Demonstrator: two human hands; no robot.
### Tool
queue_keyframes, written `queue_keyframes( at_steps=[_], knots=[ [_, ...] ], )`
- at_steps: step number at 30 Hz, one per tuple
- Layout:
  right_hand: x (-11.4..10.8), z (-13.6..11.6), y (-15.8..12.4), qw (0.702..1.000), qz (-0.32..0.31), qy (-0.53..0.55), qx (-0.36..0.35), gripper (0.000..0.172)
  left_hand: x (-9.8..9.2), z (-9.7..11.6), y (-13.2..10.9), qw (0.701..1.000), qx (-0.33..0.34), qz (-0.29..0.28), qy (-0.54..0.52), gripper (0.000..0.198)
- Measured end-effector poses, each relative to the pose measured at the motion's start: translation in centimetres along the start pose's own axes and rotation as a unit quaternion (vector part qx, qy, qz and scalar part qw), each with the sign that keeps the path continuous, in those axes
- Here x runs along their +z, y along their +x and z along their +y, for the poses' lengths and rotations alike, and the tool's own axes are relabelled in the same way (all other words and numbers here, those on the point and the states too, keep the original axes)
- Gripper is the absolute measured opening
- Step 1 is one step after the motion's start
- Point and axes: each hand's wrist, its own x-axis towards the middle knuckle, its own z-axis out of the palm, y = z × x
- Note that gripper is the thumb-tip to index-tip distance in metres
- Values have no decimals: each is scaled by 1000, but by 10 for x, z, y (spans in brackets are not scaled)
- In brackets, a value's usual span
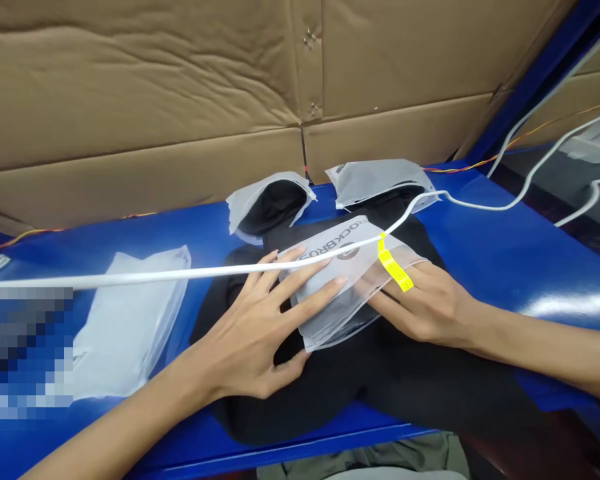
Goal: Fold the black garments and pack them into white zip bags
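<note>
A frosted plastic bag [325, 293] printed with "ROCKBROS" lies over black cloth pieces [330, 387] on the blue table. My left hand [265, 320] rests flat on this bag, fingers spread, its thumb at the bag's lower corner. From the right, the outstretched fingers of my right hand [430, 303] reach into the bag's mouth and show faintly through the plastic. Whether those fingertips touch anything inside is hidden. A yellow tag [396, 270] hanging on a white cable [220, 272] crosses in front of the bag and my right hand.
Two frosted bags, a left one [237, 203] and a right one [380, 177], hold black cloth at the back. A stack of frosted bags [130, 320] lies at left on the blue table [490, 247]. Cardboard [145, 100] stands behind. Thin coloured wires [460, 168] run along the back.
</note>
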Motion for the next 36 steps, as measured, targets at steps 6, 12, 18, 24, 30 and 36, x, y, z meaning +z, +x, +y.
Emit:
queue_keyframes(
  at_steps=[6, 12, 18, 24, 30, 36],
  knots=[
    [-8, 3, 0, 993, 54, 107, -11, 26, 7, -12, 4, 995, 25, 61, 75, 65],
    [-10, 5, 3, 984, 86, 154, -23, 30, 5, -10, 6, 983, 101, 114, 105, 44],
    [1, 2, -1, 971, 124, 202, -39, 24, 6, -18, -1, 969, 132, 176, 114, 54],
    [1, 2, -8, 975, 22, 219, -35, 24, 2, -22, -5, 961, 115, 167, 186, 44],
    [2, 11, -4, 939, 104, 308, -112, 28, 3, -21, -9, 960, 90, 160, 212, 49],
    [-35, -25, -8, 897, 56, 408, 161, 47, -5, -32, -14, 971, 45, 119, 205, 63]
  ],
)
